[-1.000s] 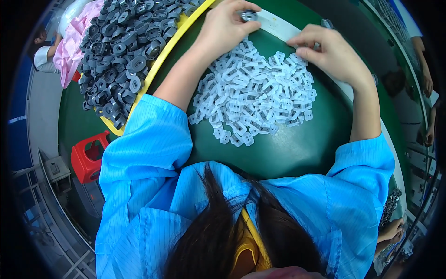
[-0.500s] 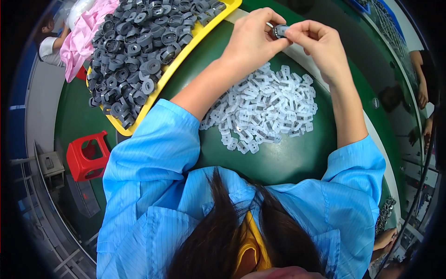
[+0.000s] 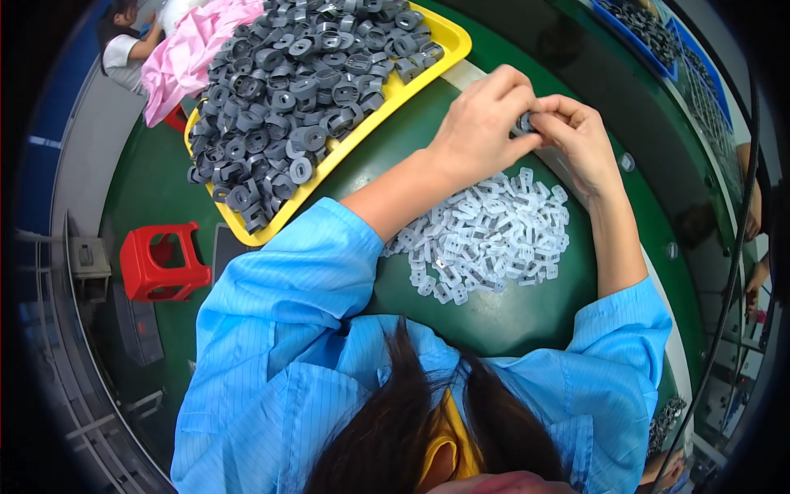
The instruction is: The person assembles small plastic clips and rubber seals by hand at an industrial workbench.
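Observation:
Between my two hands, above the far side of the green table, is a small dark grey round plastic part [image 3: 523,123]. My left hand [image 3: 487,123] is closed around it from the left, and fingers cover most of it. From the right, the thumb and fingers of my right hand [image 3: 578,140] pinch the same part. Just below my hands lies a loose heap of small translucent white plastic pieces [image 3: 490,239] with dark slots. Off to the left, a yellow tray [image 3: 457,41] is heaped with similar grey round plastic parts [image 3: 288,90].
Pink cloth [image 3: 193,58] lies beyond the tray at the far left. A red stool [image 3: 160,262] stands on the floor at left. Blue crates [image 3: 642,33] of dark parts are at the far right. Another person [image 3: 127,49] is at the far left; other people's hands show at the right edge.
The whole view has shifted, so tray, heap and hands appear lower and further right. My hands stay together on the grey part, which is now more covered by my fingers.

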Tool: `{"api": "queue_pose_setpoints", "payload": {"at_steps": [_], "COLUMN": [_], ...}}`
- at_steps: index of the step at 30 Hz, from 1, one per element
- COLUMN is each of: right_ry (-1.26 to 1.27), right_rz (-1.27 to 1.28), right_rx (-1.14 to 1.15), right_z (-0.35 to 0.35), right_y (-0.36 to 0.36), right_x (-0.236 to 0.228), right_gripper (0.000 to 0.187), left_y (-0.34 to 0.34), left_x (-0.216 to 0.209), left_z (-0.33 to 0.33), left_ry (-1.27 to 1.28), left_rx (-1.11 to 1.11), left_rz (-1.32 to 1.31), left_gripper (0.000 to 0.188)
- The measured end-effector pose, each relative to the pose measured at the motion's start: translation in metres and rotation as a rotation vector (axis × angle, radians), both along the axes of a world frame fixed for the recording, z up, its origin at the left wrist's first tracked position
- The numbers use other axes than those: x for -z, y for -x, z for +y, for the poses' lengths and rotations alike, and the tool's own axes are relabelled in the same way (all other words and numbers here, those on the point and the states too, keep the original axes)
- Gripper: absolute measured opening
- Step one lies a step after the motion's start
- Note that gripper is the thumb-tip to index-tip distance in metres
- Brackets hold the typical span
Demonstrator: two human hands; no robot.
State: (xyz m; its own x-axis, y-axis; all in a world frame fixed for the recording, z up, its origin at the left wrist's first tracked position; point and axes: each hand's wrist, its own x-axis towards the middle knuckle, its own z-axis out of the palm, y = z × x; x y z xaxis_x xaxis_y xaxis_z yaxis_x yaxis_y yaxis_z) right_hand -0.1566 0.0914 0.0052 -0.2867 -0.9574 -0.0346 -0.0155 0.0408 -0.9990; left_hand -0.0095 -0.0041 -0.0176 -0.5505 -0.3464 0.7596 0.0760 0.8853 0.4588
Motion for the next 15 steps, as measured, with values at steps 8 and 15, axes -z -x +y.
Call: {"api": "queue_pose_setpoints", "payload": {"at_steps": [8, 15], "right_ry": [0.008, 0.241], "right_rz": [0.064, -0.120], "right_rx": [-0.096, -0.058], "right_z": [0.011, 0.013], "right_y": [0.002, -0.017], "right_x": [-0.024, -0.016], "right_gripper": [0.017, 0.021], "left_y": [-0.006, -0.001], "left_x": [-0.012, -0.009], "left_z": [-0.004, 0.012], "left_ry": [0.058, 0.018], "left_rx": [0.109, 0.101], "left_rz": [-0.025, 0.153], "left_gripper": [0.033, 0.033]}}
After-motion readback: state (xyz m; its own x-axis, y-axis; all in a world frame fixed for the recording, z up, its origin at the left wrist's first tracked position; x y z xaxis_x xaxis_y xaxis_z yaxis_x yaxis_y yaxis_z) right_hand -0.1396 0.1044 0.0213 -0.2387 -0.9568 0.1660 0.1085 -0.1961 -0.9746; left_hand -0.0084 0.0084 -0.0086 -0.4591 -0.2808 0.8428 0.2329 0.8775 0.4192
